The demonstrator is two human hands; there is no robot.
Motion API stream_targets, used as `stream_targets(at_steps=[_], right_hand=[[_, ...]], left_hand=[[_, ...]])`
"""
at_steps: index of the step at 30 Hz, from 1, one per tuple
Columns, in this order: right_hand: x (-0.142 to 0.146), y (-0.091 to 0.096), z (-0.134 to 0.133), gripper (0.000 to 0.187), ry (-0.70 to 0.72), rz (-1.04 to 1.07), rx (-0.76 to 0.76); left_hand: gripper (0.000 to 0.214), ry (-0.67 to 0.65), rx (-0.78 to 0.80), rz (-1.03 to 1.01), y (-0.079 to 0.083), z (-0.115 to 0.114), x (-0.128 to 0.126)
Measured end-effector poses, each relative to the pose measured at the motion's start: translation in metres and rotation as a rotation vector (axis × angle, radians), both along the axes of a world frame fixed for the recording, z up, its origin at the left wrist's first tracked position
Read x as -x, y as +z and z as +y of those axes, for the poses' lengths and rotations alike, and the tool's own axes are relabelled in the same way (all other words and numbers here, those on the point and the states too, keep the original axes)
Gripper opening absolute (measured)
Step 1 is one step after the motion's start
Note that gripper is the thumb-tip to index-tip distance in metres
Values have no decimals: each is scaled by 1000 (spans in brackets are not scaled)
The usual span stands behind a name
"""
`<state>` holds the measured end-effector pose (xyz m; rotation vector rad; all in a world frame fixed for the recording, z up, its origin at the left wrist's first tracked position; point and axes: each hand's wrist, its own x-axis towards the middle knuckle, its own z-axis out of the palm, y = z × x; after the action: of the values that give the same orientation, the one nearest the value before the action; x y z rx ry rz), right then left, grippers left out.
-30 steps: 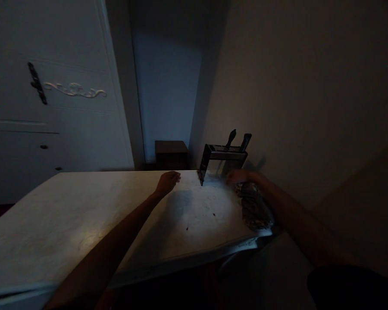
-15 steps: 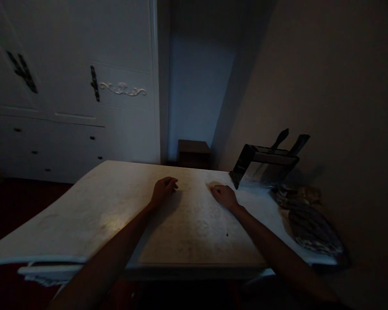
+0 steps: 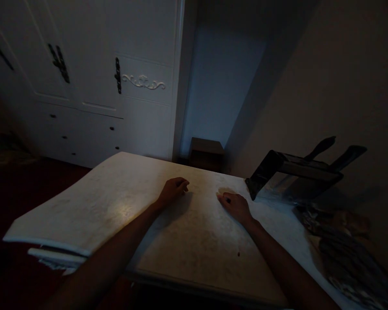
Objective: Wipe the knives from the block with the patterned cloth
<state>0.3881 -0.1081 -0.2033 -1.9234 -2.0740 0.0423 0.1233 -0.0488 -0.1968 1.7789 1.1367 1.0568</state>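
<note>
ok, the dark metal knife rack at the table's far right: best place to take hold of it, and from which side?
Probably the flat top bar of the dark metal knife rack, taken from above on its left half. Two black knife handles stick up at a slant from the right half and crowd that end. The right hand lies flat on the pale tabletop just left of the rack, nearest it.

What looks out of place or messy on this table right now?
Little stands out. A small dark speck lies on the pale table near the right hand, and a light patch shows at its fingertips. The left hand rests curled. The knife block stands upright beside rumpled patterned cloth.
</note>
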Motion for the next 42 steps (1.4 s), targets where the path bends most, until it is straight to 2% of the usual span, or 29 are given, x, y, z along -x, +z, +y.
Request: stream_targets(at_steps=[13,42], right_hand=[[2,-1,-2,46,23,117,5],[1,-5,-3,48,39,178,-44]], left_hand=[[31,13,-18,74,6,-4,1],[30,-7,-55,91,7,-5,2]])
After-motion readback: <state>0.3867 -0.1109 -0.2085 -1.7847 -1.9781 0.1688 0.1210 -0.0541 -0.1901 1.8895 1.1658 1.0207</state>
